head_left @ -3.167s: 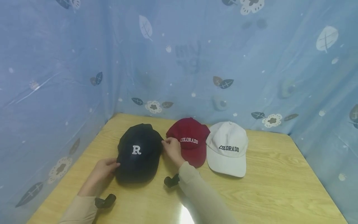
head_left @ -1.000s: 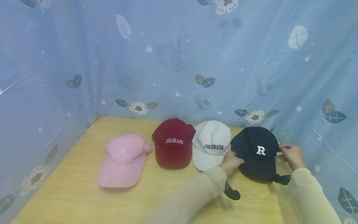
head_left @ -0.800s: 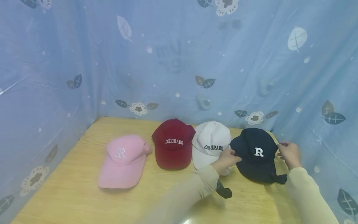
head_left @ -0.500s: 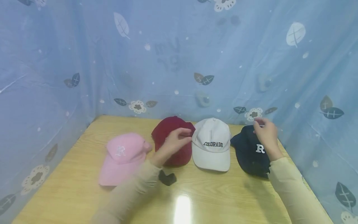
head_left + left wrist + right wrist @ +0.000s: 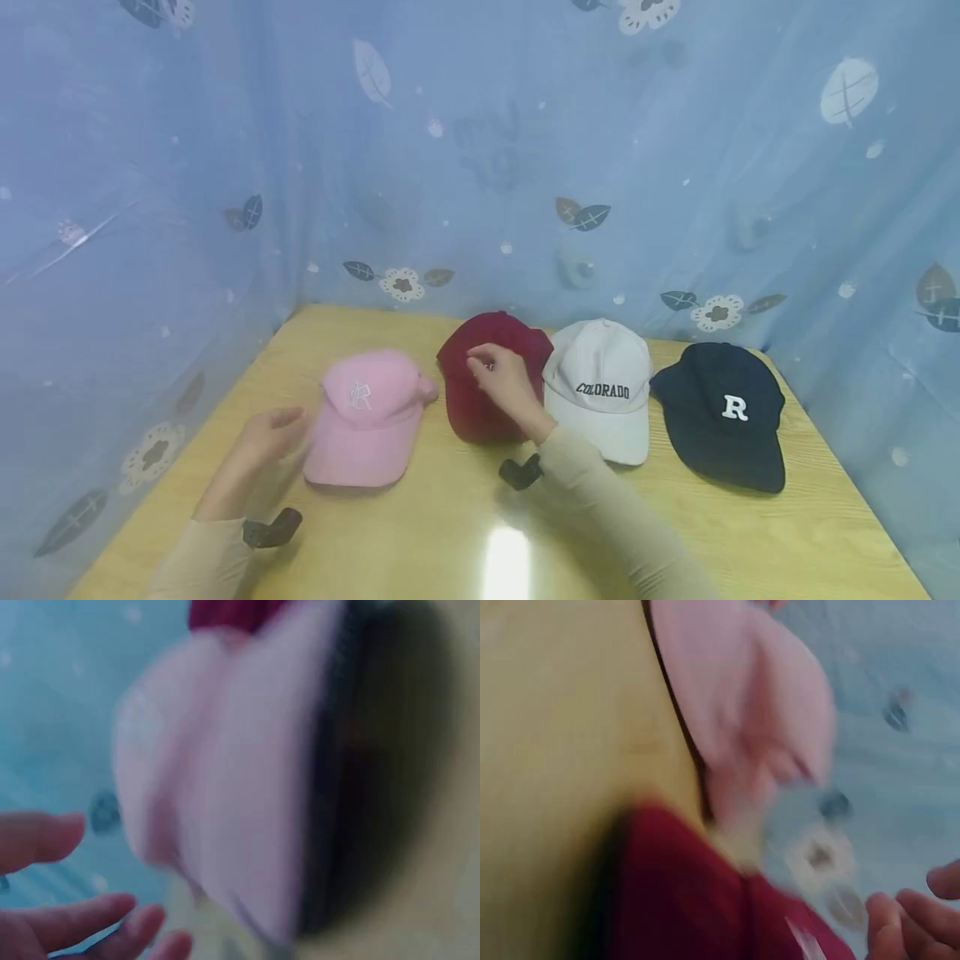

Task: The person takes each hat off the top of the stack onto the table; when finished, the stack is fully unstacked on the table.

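My left hand [image 5: 268, 435] is just left of a pink baseball cap [image 5: 367, 454], apart from it. In the left wrist view its fingers [image 5: 112, 907] are spread loosely, with nothing between them, and the pink cap looks blurred. Over the dark red baseball cap [image 5: 480, 412] hovers my right hand [image 5: 504, 382], covering most of that cap's lettering. The right wrist view shows its loosely bent fingers [image 5: 904, 922] holding nothing. The pink cap bears a white R.
A white cap [image 5: 600, 429] lettered COLORADO sits right of the red one. Beyond it lies a navy cap [image 5: 720, 446] with a white R. The wooden table [image 5: 420, 542] meets a blue patterned curtain [image 5: 480, 167] at the back and sides.
The navy cap was carried from the left end to the right end of the row, where both hands released it. Both hands have since swung left, towards the pink cap. The view turned too.
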{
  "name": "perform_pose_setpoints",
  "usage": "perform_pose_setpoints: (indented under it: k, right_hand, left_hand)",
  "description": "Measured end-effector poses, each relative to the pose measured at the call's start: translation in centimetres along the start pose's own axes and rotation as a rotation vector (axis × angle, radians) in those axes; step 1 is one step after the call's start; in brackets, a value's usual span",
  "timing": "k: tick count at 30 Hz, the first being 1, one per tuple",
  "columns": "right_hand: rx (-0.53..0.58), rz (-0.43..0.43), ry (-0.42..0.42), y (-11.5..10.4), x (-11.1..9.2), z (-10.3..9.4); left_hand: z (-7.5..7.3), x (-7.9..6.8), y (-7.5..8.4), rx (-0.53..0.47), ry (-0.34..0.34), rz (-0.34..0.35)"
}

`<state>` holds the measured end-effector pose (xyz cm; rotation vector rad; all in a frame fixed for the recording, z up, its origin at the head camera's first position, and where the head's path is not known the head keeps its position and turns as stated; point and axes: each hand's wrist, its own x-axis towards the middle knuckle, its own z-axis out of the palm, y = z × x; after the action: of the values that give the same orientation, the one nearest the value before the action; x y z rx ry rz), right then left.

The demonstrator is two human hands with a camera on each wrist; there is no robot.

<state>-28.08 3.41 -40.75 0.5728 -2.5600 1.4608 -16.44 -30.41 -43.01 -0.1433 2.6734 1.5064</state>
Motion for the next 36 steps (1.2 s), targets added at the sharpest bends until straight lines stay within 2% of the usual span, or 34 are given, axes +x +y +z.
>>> perform_pose_setpoints:
  k: [3,5,7,10,11,15,18,26,30,33,36]
  right_hand:
    - [-0.009,0.037,-0.129,0.1,-0.4,3.7]
    - [-0.025,0.062,-0.177,0.4,-0.7,5.5]
    - [-0.031,0.083,-0.204,0.5,-1.1,6.8]
    - [-0.024,0.107,-0.201,0.5,-1.4,7.9]
    - [-0.018,0.113,-0.191,0.4,-1.5,8.2]
    - [0.004,0.114,-0.126,0.0,-1.2,8.4]
    - [0.016,0.112,-0.091,-0.4,-0.7,8.3]
    - [0.015,0.126,-0.039,-2.0,0.6,8.1]
    - [-0.012,0.137,-0.008,-2.4,1.5,8.6]
    - [-0.027,0.164,0.023,-2.0,2.3,9.0]
    - [-0.043,0.198,0.038,-1.3,2.8,9.2]
  left_hand:
    - [1.0,-0.8,-2.2,-0.005,-0.050,-0.073]
    - [1.9,-1.1,-3.0,-0.015,-0.052,-0.108]
    - [2.6,-1.3,-3.3,0.010,-0.026,-0.122]
    - [3.3,-1.5,-3.2,0.017,-0.005,-0.146]
    - [3.4,-1.5,-3.1,0.019,-0.006,-0.149]
    - [3.3,-1.2,-2.7,-0.082,-0.049,-0.172]
    - [2.9,-0.7,-2.5,-0.210,-0.104,-0.194]
    - [1.9,1.0,-2.0,-0.175,-0.091,-0.227]
    - [1.7,2.1,-2.1,-0.151,-0.083,-0.176]
    - [2.0,3.1,-2.0,-0.241,-0.089,-0.122]
    - [2.7,4.0,-1.8,-0.357,-0.069,-0.117]
